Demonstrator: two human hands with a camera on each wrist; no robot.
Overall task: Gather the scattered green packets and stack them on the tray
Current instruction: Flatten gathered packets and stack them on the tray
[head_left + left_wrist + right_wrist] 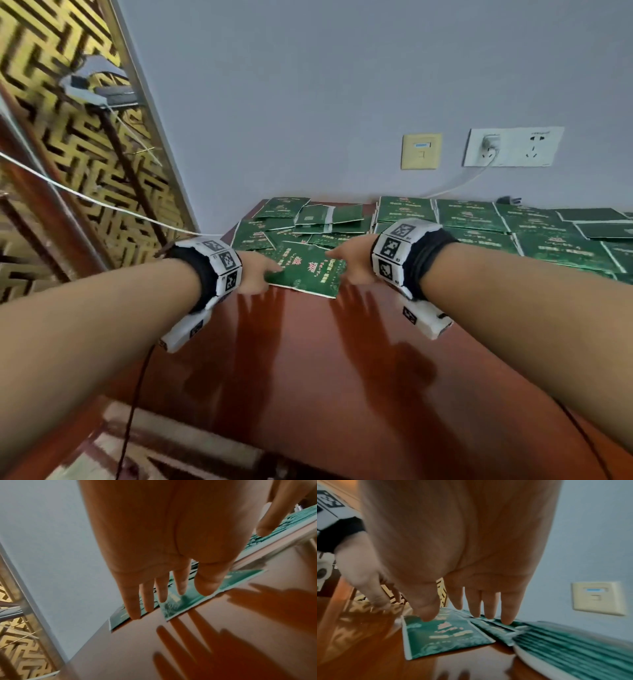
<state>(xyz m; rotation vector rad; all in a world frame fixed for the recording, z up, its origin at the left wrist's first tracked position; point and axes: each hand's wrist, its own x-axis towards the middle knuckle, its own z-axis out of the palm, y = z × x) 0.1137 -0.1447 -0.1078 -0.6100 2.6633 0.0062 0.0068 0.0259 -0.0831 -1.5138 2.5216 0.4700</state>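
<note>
Plainly, our left hand (258, 270) and right hand (349, 262) hovered spread and empty over the nearest green packet (308, 270), just left of the tray (539, 661); thin, slick, floppy, we judged it best pinched at an edge.

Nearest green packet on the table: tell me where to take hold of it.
Take the nearest green packet by its two short side edges, left hand and right hand closing in from either side. It lies flat on the table, its near edge bare.
</note>
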